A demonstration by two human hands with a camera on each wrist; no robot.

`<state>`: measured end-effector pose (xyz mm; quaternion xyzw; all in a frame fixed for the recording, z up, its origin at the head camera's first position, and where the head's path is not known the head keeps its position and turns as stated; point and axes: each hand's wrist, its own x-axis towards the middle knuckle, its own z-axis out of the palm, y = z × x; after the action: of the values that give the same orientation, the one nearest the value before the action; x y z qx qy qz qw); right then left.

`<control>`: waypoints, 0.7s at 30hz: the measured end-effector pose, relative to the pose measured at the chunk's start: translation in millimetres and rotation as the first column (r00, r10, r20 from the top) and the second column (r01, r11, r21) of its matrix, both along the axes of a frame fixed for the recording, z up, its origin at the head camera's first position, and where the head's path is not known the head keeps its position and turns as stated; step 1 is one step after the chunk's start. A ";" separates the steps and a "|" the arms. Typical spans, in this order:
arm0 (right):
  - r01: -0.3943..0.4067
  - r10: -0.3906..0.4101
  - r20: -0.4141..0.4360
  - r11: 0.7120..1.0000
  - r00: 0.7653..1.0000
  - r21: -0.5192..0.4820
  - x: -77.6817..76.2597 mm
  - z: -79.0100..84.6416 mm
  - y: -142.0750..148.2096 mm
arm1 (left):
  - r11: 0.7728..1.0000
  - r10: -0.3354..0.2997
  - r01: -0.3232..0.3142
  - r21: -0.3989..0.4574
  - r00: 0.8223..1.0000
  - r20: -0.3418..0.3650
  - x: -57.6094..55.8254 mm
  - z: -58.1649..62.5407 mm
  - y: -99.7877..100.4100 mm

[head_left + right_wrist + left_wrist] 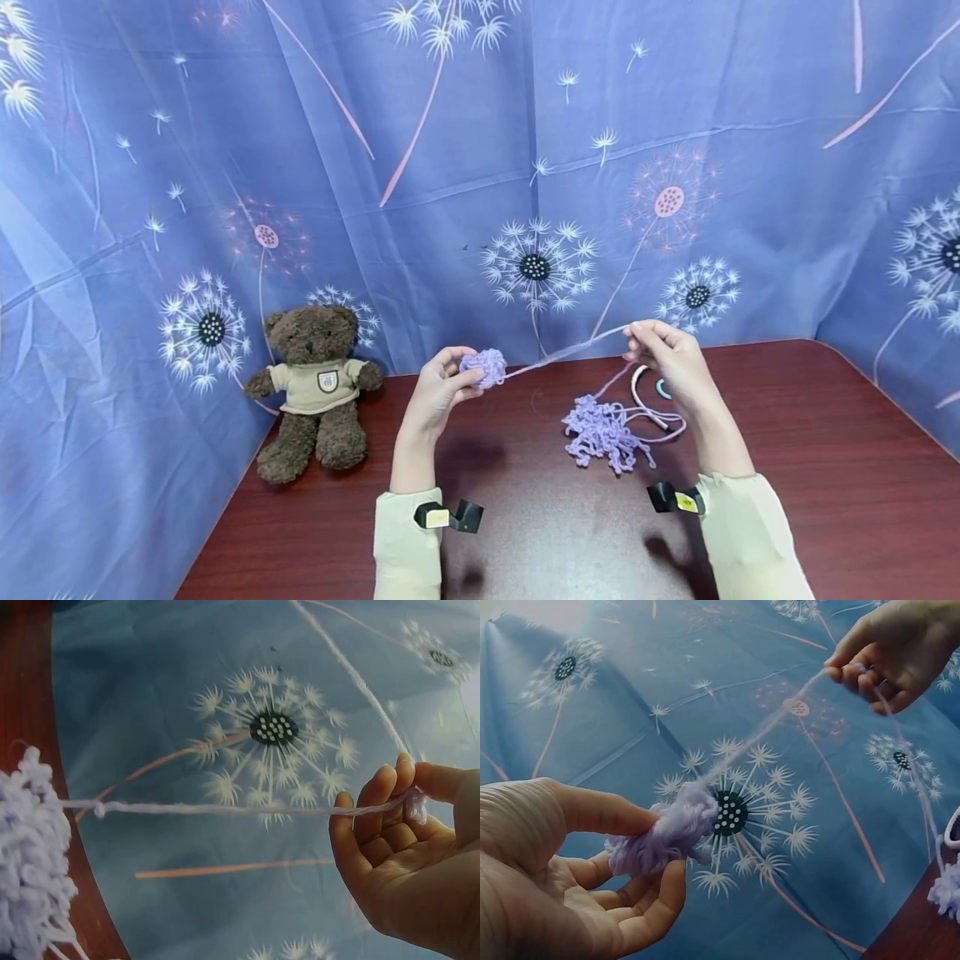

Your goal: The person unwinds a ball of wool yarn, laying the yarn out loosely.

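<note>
the lilac yarn ball (486,367) is held above the table (540,517) in the left hand (437,390), thumb and fingers pinching it. the right hand (677,362) nips the yarn strand (573,348), stretched nearly straight between them; the lilac yarn tangle (603,433) lies on the table. this looks like winding; the next move probably calls for wrapping under light tension.

With my right hand (409,859) I pinch lilac yarn (225,809); one length runs upward, another sideways to a tangled heap (34,855). The blurred bunch (416,808) by my thumb may be a loop.
</note>
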<state>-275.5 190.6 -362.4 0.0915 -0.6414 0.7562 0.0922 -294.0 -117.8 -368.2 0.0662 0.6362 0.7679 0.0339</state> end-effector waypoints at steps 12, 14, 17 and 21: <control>0.094 -0.107 -0.039 0.965 0.994 -0.244 -4.2 -14.3 42.8 | 0.990 0.121 -0.124 0.064 0.992 0.035 -1.3 3.3 -31.6; 0.092 -0.107 -0.033 0.948 0.994 -0.304 -4.7 -17.3 49.1 | 0.990 0.119 -0.122 0.072 0.992 0.035 -0.6 3.8 -36.9; 0.114 -0.124 -0.010 0.936 0.992 -0.333 -5.9 -21.7 57.1 | 0.987 0.129 -0.133 0.095 0.991 0.045 0.2 5.0 -42.9; 0.156 -0.154 0.030 0.944 0.988 -0.289 -8.3 -28.3 65.0 | 0.977 0.170 -0.174 0.122 0.985 0.043 0.4 7.5 -47.0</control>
<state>-283.8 255.5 -390.8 0.0236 -0.5288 0.8329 0.1614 -293.6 -164.7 -360.7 0.0004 0.5894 0.8074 -0.0264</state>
